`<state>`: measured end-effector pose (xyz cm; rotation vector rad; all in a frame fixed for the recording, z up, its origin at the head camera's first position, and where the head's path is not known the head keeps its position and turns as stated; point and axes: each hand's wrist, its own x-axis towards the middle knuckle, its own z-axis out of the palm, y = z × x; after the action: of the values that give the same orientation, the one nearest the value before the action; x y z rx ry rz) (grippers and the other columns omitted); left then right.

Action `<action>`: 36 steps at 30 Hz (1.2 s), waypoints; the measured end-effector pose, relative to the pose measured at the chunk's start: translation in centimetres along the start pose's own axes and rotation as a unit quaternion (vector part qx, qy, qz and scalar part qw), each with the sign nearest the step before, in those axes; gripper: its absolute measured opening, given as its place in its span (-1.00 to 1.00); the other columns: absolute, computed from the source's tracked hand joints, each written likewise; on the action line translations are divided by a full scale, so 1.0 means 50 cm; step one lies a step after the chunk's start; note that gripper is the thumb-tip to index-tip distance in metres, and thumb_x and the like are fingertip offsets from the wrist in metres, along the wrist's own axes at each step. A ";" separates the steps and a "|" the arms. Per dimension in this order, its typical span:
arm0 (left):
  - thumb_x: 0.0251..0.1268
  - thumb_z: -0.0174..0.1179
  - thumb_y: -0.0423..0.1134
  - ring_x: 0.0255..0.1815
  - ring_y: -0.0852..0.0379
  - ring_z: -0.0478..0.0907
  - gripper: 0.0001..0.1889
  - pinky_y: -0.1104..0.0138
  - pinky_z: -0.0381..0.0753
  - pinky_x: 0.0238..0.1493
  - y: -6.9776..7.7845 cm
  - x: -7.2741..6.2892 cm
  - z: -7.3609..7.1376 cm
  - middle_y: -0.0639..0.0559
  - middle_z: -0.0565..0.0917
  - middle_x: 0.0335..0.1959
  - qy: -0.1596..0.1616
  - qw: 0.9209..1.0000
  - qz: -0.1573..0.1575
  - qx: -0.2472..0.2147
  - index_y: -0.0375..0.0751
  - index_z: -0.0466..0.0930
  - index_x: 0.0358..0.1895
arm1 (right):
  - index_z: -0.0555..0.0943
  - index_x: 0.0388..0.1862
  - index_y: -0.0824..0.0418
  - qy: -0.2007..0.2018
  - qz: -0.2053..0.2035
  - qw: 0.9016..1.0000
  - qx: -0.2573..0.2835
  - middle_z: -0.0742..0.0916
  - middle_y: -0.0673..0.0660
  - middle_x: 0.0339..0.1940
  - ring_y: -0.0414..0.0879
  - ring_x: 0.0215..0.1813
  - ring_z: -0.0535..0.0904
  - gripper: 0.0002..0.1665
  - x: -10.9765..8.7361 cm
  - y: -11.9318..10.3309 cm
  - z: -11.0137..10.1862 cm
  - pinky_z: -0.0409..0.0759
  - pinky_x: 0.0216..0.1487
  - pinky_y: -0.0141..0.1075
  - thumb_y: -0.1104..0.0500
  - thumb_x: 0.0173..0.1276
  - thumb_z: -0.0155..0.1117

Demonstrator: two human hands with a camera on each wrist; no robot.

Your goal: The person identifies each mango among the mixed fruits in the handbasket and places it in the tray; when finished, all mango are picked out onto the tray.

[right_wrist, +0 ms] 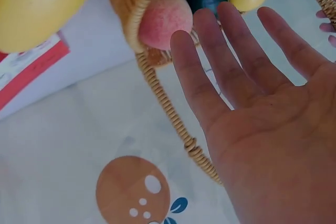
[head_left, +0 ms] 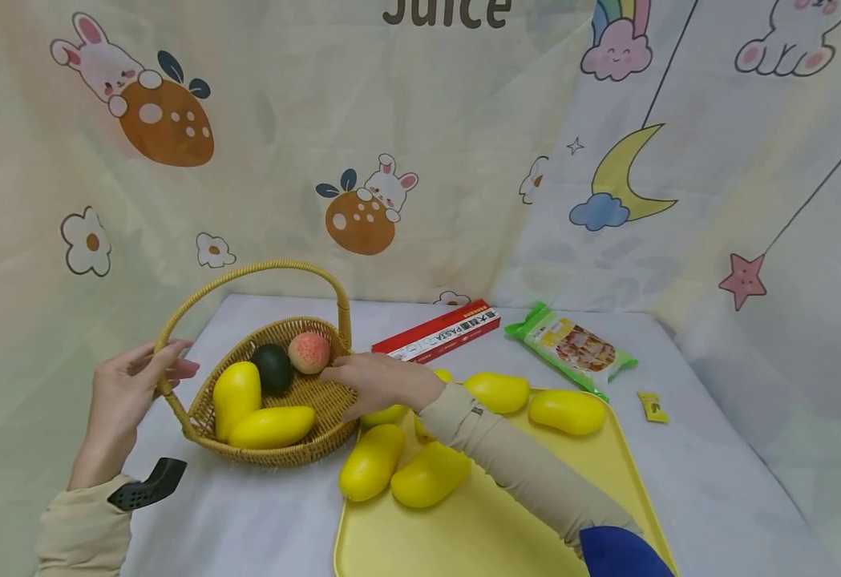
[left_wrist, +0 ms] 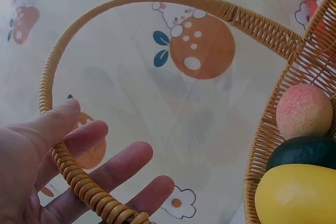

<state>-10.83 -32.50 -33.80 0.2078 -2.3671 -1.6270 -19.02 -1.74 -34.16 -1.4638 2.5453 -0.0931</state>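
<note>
A wicker basket (head_left: 276, 457) with an arched handle (left_wrist: 86, 182) stands at the left. Inside it are a peach (head_left: 309, 353), a dark green avocado (head_left: 272, 369) and two yellow mangoes (head_left: 272, 428). My left hand (head_left: 119, 393) touches the handle, which passes between thumb and extended, spread fingers (left_wrist: 123, 166). Over the basket's right rim reaches my right hand (head_left: 384, 382), its fingers (right_wrist: 236, 56) straight and holding nothing. Several more mangoes (head_left: 430, 475) lie on the yellow tray (head_left: 492, 537) beneath and around my right forearm, which hides part of them.
Behind the tray lies a red and white pasta box (head_left: 438, 330). A green-edged food packet (head_left: 572, 346) touches the tray's back right area, with a small yellow sachet (head_left: 652, 406) beside it. A printed cloth (head_left: 449, 104) hangs behind the white table (head_left: 716, 497).
</note>
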 end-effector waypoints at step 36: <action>0.35 0.13 0.04 -0.40 0.38 0.62 -0.63 0.58 0.54 -0.35 -0.001 0.001 0.005 0.25 0.74 -0.48 0.011 1.000 -0.025 0.015 -0.09 0.62 0.06 | 0.42 0.30 -0.12 -0.042 0.018 0.998 -0.038 0.54 -0.13 0.02 -0.31 -0.14 0.46 -0.36 0.184 -0.107 0.088 0.45 -0.08 -0.53 -0.08 0.24 0.34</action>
<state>-10.95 -32.30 -33.92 0.2924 -2.3902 -1.6026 -18.05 -12.19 -38.98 -1.4171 2.5312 0.0703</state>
